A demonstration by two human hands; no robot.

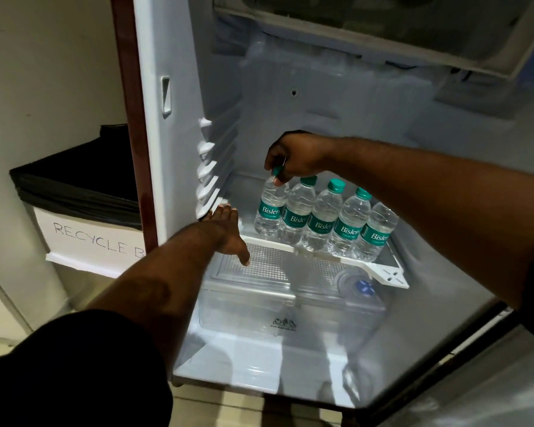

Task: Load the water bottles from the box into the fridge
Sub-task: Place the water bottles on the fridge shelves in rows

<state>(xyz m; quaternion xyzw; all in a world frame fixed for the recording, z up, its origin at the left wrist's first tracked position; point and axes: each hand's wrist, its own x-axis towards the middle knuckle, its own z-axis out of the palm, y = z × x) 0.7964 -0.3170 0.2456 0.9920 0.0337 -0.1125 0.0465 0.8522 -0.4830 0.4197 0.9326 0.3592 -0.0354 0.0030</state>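
Observation:
Several clear water bottles with green caps and green labels stand in a row on the fridge's glass shelf [383,272]. My right hand [293,157] reaches in from the right and grips the neck and cap of the leftmost bottle [269,211], which stands upright on the shelf. The other bottles [321,220] line up to its right along the shelf's front edge. My left hand [228,232] is stretched out flat with straight fingers, its fingertips near the shelf's left front corner. The box is not in view.
The fridge [179,149] stands open, with a clear crisper drawer [290,309] under the shelf and a freezer compartment [383,29] above. A lined recycle bin [84,217] sits to the left of the fridge. Free shelf room lies behind the bottles.

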